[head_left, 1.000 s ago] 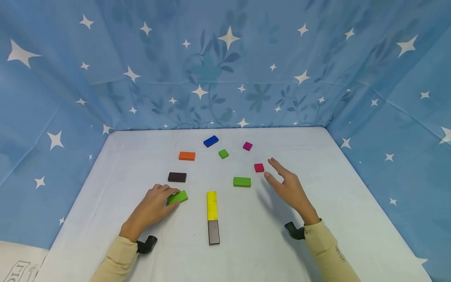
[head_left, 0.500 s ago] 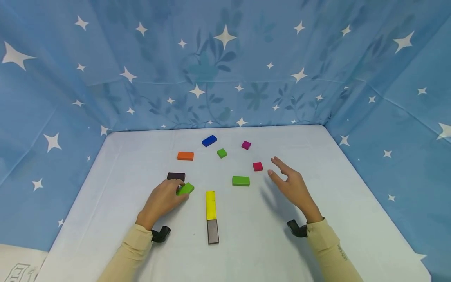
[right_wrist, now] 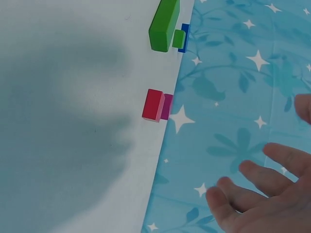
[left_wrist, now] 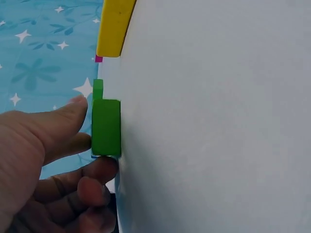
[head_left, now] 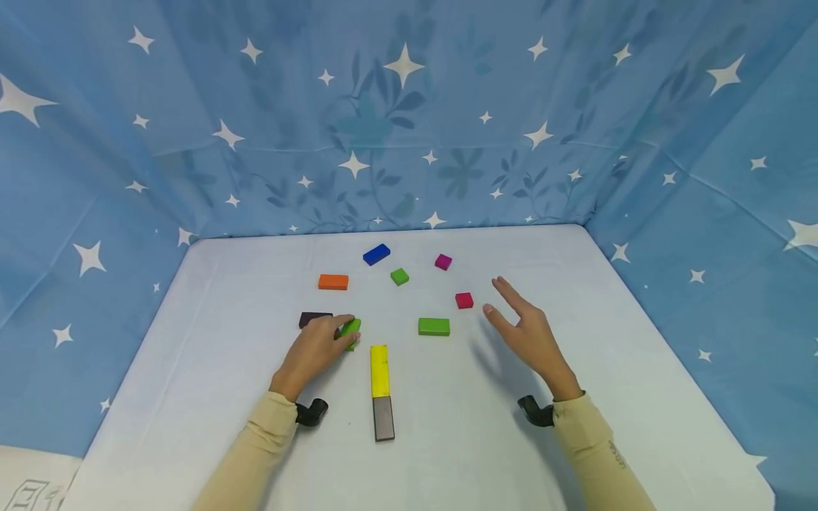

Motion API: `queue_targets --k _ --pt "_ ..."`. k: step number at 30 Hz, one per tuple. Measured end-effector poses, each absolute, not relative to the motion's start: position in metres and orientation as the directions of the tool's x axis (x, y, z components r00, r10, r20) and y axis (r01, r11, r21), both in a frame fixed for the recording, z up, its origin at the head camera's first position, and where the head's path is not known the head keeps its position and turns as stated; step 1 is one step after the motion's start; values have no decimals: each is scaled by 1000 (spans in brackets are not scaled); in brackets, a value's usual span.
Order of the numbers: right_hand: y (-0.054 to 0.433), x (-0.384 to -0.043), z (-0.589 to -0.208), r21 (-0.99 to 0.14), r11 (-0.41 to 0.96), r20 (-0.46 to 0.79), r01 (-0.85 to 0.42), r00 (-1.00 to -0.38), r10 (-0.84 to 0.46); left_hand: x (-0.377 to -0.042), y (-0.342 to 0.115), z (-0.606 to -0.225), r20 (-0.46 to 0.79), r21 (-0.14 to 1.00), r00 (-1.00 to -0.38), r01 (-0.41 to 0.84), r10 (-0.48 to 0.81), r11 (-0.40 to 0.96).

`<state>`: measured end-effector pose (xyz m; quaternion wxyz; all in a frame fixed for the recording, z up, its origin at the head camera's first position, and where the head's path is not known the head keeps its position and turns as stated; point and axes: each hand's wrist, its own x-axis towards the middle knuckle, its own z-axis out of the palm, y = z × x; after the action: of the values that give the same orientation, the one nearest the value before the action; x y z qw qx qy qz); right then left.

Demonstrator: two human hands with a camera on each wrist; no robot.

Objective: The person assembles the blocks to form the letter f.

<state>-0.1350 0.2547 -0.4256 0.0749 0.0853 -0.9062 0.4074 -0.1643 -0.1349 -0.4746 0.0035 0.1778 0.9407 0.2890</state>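
While the near green block [left_wrist: 106, 127] sits just left of the yellow block's far end, the left hand [head_left: 314, 351] pinches it between thumb and fingers, partly covering the dark block [head_left: 312, 318]. The yellow block [head_left: 380, 371] meets the grey block [head_left: 384, 419] end to end. Rightward lies another green block [head_left: 434, 327], then the red block [head_left: 464, 301], near the right hand [head_left: 527, 333], its thumb and fingers apart above the white bench [head_left: 473, 454]. Farther back lie the orange block [head_left: 334, 282], blue block [head_left: 376, 255], small green block [head_left: 400, 277] and magenta block [head_left: 444, 262], before a starred curtain [head_left: 281, 85].
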Motion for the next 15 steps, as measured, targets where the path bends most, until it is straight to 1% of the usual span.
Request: queue_targets --k 3,7,12,15 --pt "252 -138 -426 -716 665 192 -210 -976 -101 -166 -137 -475 81 578 -923 351 376 736" --pt "248 -142 -428 -663 717 187 -217 -975 -122 -168 -139 -477 75 612 -905 373 419 697" --pt "242 -146 -433 -539 798 234 -269 -958 -165 -169 -138 -482 114 599 -898 404 426 691" --pt "239 -148 -435 -457 844 251 -280 -951 -179 -167 -136 -482 129 587 -901 407 415 700"
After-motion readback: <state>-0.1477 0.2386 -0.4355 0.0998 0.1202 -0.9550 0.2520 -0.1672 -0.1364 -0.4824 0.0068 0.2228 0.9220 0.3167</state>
